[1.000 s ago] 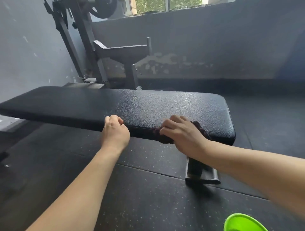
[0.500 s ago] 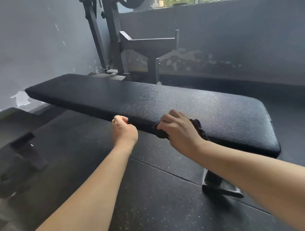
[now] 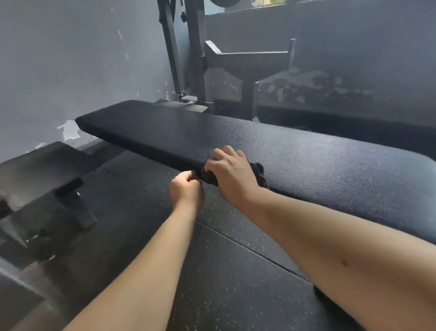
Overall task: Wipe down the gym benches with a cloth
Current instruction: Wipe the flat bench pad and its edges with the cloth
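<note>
Running out of view at the right, the black padded bench (image 3: 306, 153) is showing only its top, its near edge and its rounded far-left end. Its support is hiding behind the pad and the person's right forearm. The dark cloth (image 3: 259, 170) is lying bunched on the bench's near edge, about midway along the visible pad. Most of it is sitting under the right hand (image 3: 230, 173), so only a crumpled fold behind the knuckles and a dark lump hanging over the edge are peeking out. The right hand is gripping that bundle, fingers bent down over it and pressing it against the pad's top and front rim.

The left hand (image 3: 186, 191) is hovering just below the bench edge, right beside the cloth's hanging end, with its fingers curled in tight. Its fingertips are facing away from the camera, so I cannot tell whether they are pinching the cloth or merely touching it.

Behind the bench a grey metal rack (image 3: 195, 59) is standing against the wall (image 3: 70, 59), its top being cut off by the upper edge along with a round dark disc (image 3: 223, 2). A pale tag (image 3: 212, 46) on the rack is looking too blurred to read. At the left, another dark bench-like piece (image 3: 40, 163) is being cropped and blurred, resting on the speckled rubber floor (image 3: 224, 271).
</note>
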Tool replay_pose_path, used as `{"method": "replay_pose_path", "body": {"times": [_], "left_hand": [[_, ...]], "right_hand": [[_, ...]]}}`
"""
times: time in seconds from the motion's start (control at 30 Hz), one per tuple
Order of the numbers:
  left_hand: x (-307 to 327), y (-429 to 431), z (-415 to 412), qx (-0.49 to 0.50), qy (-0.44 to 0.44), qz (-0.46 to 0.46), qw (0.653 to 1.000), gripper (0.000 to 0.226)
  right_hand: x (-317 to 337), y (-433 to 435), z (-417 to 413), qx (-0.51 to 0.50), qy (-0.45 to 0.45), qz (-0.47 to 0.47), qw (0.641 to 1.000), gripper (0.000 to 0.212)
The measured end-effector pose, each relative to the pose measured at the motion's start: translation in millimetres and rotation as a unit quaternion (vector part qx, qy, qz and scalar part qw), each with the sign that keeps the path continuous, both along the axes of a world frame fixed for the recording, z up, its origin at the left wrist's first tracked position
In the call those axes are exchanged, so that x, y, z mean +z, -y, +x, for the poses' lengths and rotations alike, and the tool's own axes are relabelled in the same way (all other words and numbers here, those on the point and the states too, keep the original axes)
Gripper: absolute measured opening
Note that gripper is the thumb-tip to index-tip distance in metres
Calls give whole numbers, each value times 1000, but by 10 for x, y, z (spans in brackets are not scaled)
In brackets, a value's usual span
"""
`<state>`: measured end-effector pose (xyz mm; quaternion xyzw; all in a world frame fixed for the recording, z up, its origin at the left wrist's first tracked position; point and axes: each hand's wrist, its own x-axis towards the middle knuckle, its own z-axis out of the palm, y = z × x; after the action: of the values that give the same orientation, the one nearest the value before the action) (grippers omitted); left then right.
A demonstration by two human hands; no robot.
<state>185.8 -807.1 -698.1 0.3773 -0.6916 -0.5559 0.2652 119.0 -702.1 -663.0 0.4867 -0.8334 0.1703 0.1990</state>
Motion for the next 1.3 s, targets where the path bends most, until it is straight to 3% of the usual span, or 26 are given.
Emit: {"method": "replay_pose_path", "body": {"times": [0.27, 0.47, 0.57, 0.63, 0.83, 0.93, 1.03, 1.1, 1.17, 1.2, 1.27, 1.3], "left_hand": [[48, -141, 19, -8, 62, -63, 996, 48], [-56, -257, -31, 14, 37, -75, 996, 51], [-143, -171, -116, 74, -25, -29, 996, 46], [-235, -102, -168, 108, -68, 27, 991, 44], [-385, -55, -108, 116, -184, 226, 950, 24], [-294, -172, 6, 164, -158, 288, 930, 29], [-47, -314, 147, 157, -34, 250, 955, 35], [248, -474, 246, 134, 37, 227, 964, 37], [635, -638, 343, 108, 79, 232, 963, 36], [817, -722, 420, 89, 101, 234, 963, 34], [1236, -815, 613, 47, 172, 217, 960, 32], [1426, -883, 734, 27, 198, 208, 957, 30]], "right_hand": [[73, -641, -110, 60, 39, 35, 997, 43], [-33, -1160, -99, 106, -19, 18, 994, 44], [-59, -854, -100, 95, -29, 0, 995, 34], [-81, -567, -108, 94, -41, 1, 995, 41], [-64, 317, -156, 110, -98, 20, 989, 32], [-55, 310, -160, 103, -128, 69, 984, 20], [-7, -73, -160, 112, -118, 115, 980, 19], [144, -336, -108, 102, -67, 154, 980, 14], [394, -489, -10, 47, 64, 192, 978, 4], [540, -545, 57, 4, 165, 193, 967, 11], [977, -642, 197, -77, 394, 132, 906, 22], [1140, -697, 273, -104, 465, 78, 876, 20]]}}
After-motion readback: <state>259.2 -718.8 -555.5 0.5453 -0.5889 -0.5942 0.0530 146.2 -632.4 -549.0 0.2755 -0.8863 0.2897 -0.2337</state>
